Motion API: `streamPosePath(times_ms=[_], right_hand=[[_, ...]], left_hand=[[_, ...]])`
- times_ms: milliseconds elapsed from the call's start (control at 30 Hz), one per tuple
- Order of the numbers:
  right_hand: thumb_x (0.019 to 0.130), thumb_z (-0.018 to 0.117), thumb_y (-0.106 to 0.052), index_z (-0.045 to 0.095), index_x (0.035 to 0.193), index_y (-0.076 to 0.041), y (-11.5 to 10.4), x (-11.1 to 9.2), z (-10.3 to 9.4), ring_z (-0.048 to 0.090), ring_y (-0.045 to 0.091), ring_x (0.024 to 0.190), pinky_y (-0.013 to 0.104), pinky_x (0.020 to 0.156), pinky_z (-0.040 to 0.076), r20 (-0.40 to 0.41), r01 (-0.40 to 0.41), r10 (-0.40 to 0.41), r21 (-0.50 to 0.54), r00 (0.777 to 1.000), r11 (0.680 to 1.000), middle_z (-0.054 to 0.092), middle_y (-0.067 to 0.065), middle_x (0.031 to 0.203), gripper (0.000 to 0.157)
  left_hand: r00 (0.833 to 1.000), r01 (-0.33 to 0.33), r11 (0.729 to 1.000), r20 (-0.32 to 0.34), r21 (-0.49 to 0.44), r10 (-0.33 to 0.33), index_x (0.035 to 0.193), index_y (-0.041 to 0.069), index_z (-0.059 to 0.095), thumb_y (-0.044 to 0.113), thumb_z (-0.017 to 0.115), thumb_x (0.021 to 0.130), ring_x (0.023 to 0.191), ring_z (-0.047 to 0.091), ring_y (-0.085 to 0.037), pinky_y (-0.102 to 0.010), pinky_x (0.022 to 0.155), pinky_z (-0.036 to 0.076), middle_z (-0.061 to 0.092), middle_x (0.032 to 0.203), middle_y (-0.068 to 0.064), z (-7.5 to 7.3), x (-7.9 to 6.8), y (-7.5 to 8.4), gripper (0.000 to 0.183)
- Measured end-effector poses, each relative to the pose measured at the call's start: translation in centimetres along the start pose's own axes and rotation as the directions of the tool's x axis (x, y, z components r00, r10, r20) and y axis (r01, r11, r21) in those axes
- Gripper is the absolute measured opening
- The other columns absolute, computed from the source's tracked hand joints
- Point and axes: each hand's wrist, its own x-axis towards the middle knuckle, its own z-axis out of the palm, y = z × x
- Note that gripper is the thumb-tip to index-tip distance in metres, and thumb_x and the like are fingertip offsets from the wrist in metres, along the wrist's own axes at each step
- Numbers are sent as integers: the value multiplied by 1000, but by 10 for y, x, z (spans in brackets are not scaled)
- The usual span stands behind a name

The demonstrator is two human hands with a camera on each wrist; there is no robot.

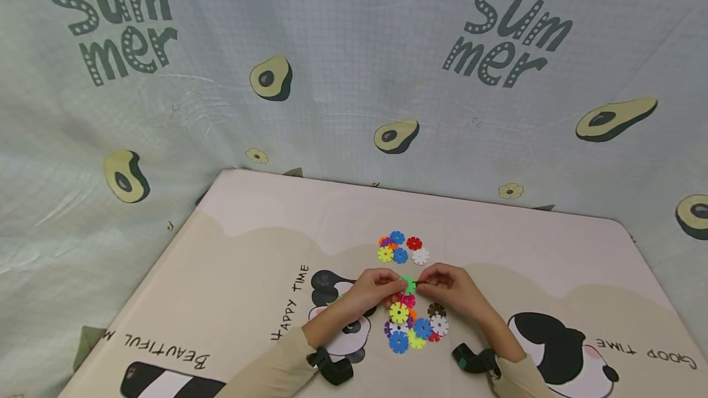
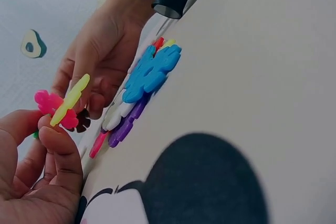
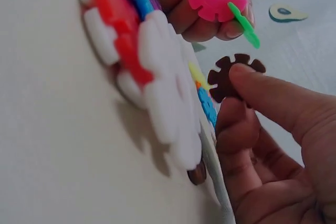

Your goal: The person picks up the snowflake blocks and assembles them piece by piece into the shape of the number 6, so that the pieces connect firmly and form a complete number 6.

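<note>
My left hand [image 1: 375, 292] pinches a small joined piece of notched plastic discs. In it, a pink disc [image 3: 207, 2] carries a yellow disc [image 2: 71, 100] and a green disc [image 3: 244, 25], both slotted in at an angle. Between thumb and forefinger, my right hand [image 1: 452, 288] grips a brown notched disc [image 3: 223, 81]. In the right wrist view the brown disc is a little apart from the green one; the head view shows both hands close together over the table.
Below the hands lies a loose pile with a blue disc [image 1: 398, 342], a white disc [image 1: 439, 325] and several others. Farther back is a second group, with a red disc [image 1: 414, 243] and a yellow disc [image 1: 385, 254]. A printed cloth [image 1: 332, 128] hangs behind the table [image 1: 265, 201].
</note>
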Motion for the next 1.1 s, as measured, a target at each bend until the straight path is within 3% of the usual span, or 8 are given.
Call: streamPosePath(times_ms=[133, 300, 467, 700, 1100], right_hand=[[87, 72, -4, 70, 97, -3, -3, -1, -1, 62, 12, 73, 23, 66, 53, -3, 5, -5, 1, 1000, 1000, 68, 12, 88, 11], [86, 72, -3, 71, 96, -3, -4, -1, -5, 64, 8, 80, 21, 72, 54, -28, 24, -24, -2, 999, 1000, 69, 5, 93, 10], [85, 69, 7, 70, 96, 0, -3, -1, -8, 64, 6, 82, 21, 73, 54, 15, 88, -89, 58, 996, 994, 68, 7, 94, 13], [85, 67, 10, 69, 98, 2, -3, -1, -9, 65, 6, 83, 22, 74, 55, 51, 110, -115, 94, 992, 989, 67, 12, 95, 16], [85, 63, 14, 70, 96, -1, -5, 2, -6, 62, 8, 86, 20, 77, 53, 115, 254, -260, 62, 959, 965, 67, 15, 94, 19]], left_hand=[[1000, 1, 1000, 2, 3, -1, 100, -5, 66, 22, 63, 96, 59, 51, -8, -17, 56, 44, 57, 70, 1, 1, -1, 2, 28], [1000, -8, 1000, 12, 4, 8, 101, -6, 65, 20, 61, 97, 58, 51, -8, -16, 56, 44, 57, 69, 2, 1, -1, 1, 27], [1000, -2, 1000, 26, 5, 2, 101, -6, 65, 19, 62, 97, 58, 52, -8, -16, 56, 44, 58, 69, 3, 0, -1, 1, 26], [998, -2, 1000, 60, 11, 2, 99, -8, 64, 16, 63, 96, 57, 52, -7, -15, 57, 45, 58, 67, 2, 0, 0, 1, 24], [996, -32, 997, 88, 70, 26, 94, -8, 66, 14, 63, 95, 55, 52, -6, -15, 55, 44, 59, 66, 2, 0, -1, 1, 22]])
